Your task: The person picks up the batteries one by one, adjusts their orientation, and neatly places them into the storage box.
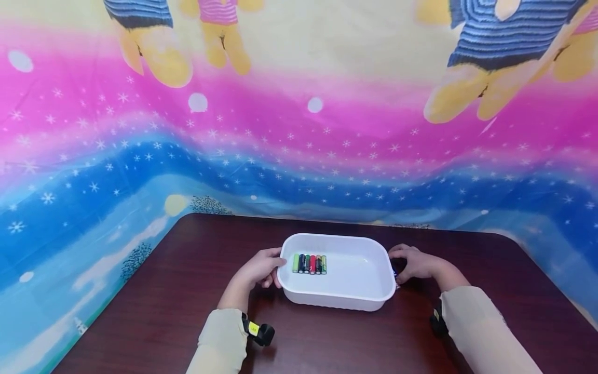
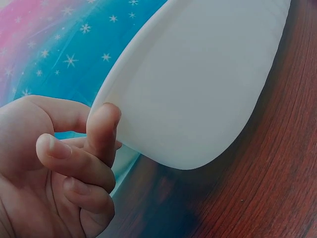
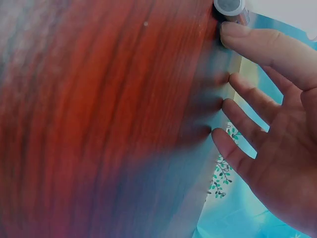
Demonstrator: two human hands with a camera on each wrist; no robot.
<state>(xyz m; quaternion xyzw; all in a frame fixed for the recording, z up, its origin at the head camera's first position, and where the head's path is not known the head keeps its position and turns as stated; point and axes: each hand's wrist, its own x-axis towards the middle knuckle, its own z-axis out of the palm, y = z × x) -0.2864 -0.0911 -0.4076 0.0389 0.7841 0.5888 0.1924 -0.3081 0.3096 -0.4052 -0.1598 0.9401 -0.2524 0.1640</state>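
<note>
A white plastic basin [image 1: 336, 299] stands on the table with several AA-size batteries [image 1: 310, 264] lying side by side in its left part. My left hand [image 1: 261, 267] grips the basin's left end, thumb over the rim. In the left wrist view, the left fingers [image 2: 81, 171] curl by the corner of the basin [image 2: 198, 99]. Beyond the basin's right end is my right hand [image 1: 416, 262], beside small dark items partly hidden by it. In the right wrist view the right thumb [image 3: 242, 37] touches a battery [image 3: 230, 6]; three fingertips reach the tabletop, and the index fingertip is hidden.
Dark red-brown wood forms the tabletop [image 1: 341, 343]. A patterned cloth [image 1: 280, 130] with snowflakes and cartoon bears hangs behind it. Black wrist cameras are strapped at both cuffs, the left one [image 1: 259, 332] near the table's front.
</note>
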